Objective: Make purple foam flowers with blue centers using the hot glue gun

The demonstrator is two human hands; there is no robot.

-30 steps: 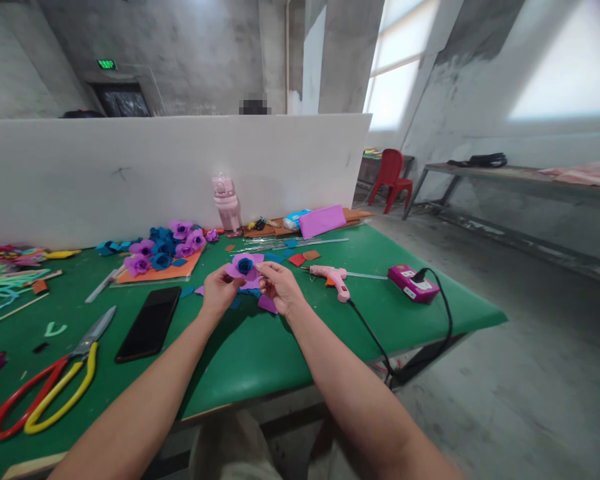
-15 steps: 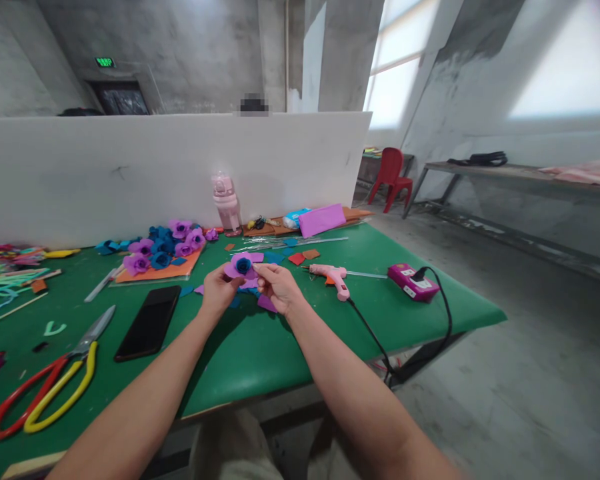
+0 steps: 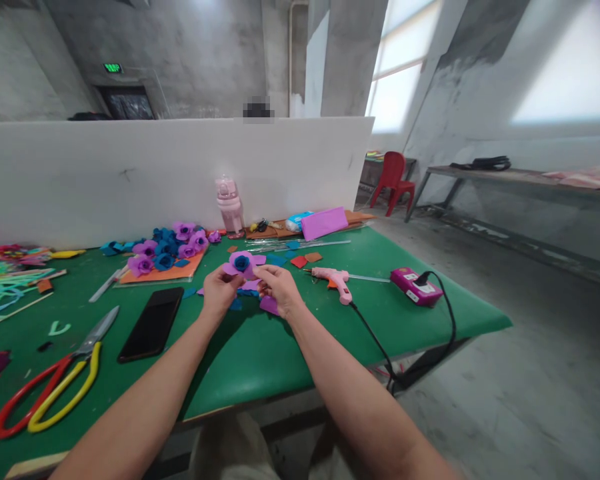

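Purple paper flower (image 3: 241,263) with a dark blue centre sits mid-view, raised a little over the green table (image 3: 245,373), between both hands; clock centred on it from here. On my remote feed, left hand (image 3: 221,288) at 8 o'clock: thumb and fingers pinched narrow, gripping the flower's lower left side. Right hand (image 3: 280,288) at 4 o'clock: thumb and index nearly together in a narrow pinch at the right petal edge, remaining fingers curled in toward the palm. Exact contact under the petals is hidden from me. Both wrists come up from the 6 o'clock side.

Loose purple and blue paper pieces lie under and around the hands; one purple piece (image 3: 269,305) is just below the right hand, at 5 o'clock. Pink glue gun (image 3: 333,277) at 3 o'clock, apart from the right hand, lying on its side; purple power strip (image 3: 416,287) farther out the same way, black plug in it. Black phone (image 3: 151,325) at 8 o'clock, scissors (image 3: 87,350) beyond it, red and yellow handles spread. Finished-looking flower cluster (image 3: 164,250) at 9 o'clock on an orange sheet (image 3: 189,269). Pink bottle (image 3: 229,210) near 12, upright.
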